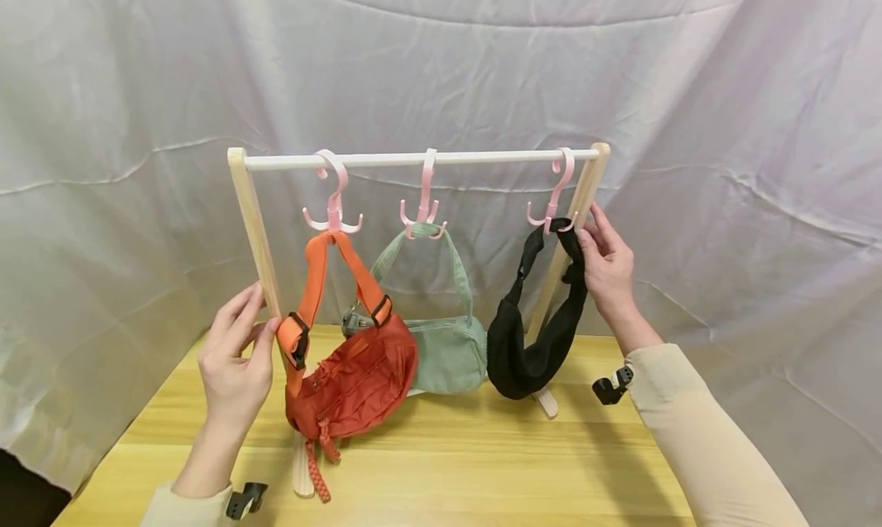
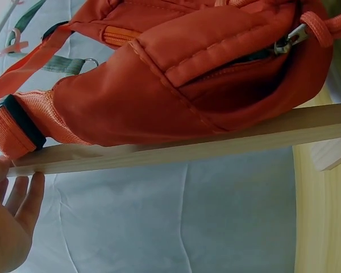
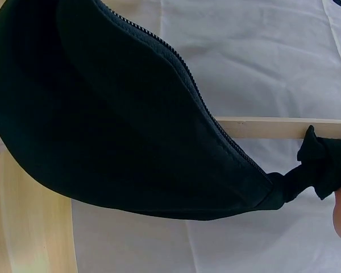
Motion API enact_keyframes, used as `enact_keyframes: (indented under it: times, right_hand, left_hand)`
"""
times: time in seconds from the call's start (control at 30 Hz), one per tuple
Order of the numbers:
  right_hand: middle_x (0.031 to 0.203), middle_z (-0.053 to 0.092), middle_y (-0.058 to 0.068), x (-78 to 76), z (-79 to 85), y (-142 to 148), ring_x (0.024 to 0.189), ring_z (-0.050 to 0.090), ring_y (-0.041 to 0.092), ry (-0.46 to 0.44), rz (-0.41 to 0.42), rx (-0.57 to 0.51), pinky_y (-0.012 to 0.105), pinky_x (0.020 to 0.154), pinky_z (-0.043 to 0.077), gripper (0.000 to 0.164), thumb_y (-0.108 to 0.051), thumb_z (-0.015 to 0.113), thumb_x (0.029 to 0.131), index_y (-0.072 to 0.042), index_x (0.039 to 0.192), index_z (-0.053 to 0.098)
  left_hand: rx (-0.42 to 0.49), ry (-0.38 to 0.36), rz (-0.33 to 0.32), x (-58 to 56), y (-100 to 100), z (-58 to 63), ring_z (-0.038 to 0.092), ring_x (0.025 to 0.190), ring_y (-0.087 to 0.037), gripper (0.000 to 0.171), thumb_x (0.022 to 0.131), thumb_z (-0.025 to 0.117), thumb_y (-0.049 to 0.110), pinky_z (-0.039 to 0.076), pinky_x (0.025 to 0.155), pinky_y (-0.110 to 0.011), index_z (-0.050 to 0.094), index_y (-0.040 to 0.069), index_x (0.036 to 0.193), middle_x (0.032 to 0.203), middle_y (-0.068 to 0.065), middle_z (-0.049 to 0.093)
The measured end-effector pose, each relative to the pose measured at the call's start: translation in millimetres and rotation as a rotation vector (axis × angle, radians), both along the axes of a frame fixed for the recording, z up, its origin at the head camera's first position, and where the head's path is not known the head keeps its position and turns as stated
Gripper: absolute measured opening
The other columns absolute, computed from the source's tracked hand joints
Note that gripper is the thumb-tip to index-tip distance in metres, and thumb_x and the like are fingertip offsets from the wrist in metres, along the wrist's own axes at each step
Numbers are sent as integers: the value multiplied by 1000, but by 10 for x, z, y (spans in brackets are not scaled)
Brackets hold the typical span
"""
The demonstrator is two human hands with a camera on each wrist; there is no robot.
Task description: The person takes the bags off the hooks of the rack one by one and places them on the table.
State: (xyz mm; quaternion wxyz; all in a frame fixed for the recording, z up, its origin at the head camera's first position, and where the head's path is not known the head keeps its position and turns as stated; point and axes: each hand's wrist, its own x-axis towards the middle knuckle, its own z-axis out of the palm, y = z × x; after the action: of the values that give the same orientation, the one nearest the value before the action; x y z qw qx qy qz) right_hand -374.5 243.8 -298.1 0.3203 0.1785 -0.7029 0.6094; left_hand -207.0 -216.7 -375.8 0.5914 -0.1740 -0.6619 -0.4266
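A small garment rack (image 1: 386,160) with a white bar and wooden posts stands on the table. My left hand (image 1: 234,366) pinches its left post between thumb and fingers, and my right hand (image 1: 609,270) holds the right post the same way. From the pink hooks (image 1: 334,205) on the bar hang three bags. The orange-red waist bag (image 1: 372,374) hangs nearest my left hand, its strap buckle by the thumb. In the middle is a green shoulder bag (image 1: 451,355), partly hidden behind it. The black sling bag (image 1: 527,366) hangs at the right, its strap beside my right thumb.
Under the rack is a yellow wood-grain table (image 1: 482,466). Wooden feet (image 1: 302,466) stick out toward me at the rack's base. Behind and around the table hangs a grey cloth (image 1: 441,67). A black clip (image 1: 609,389) is attached at the right cuff.
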Motion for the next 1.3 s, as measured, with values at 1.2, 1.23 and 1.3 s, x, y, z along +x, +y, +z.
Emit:
enact_keyframes:
  times: [1.2,1.23,1.3]
  right_hand:
    - [105,70,-20,-76,20,130,97,67,0,17,108,0,12,87,51,50,-8,66,102,-18,150,58]
    - [105,70,-20,-79,23,133,96,67,0,22,109,-4,12,86,51,49,-7,66,102,-17,150,58]
    - [104,70,-20,-92,28,137,94,67,0,35,112,-11,11,85,51,49,-5,66,101,-15,149,58]
  left_hand:
    - [168,-179,-1,97,148,57,66,113,-2,47,88,68,-21,54,93,-18,66,-4,132,134,-22,64]
    - [167,-189,3,99,152,64,65,114,-2,47,89,68,-20,54,93,-18,66,-3,133,134,-23,64]
    - [167,-208,8,99,159,78,64,115,-2,46,90,69,-18,53,94,-17,66,-2,134,135,-22,63]
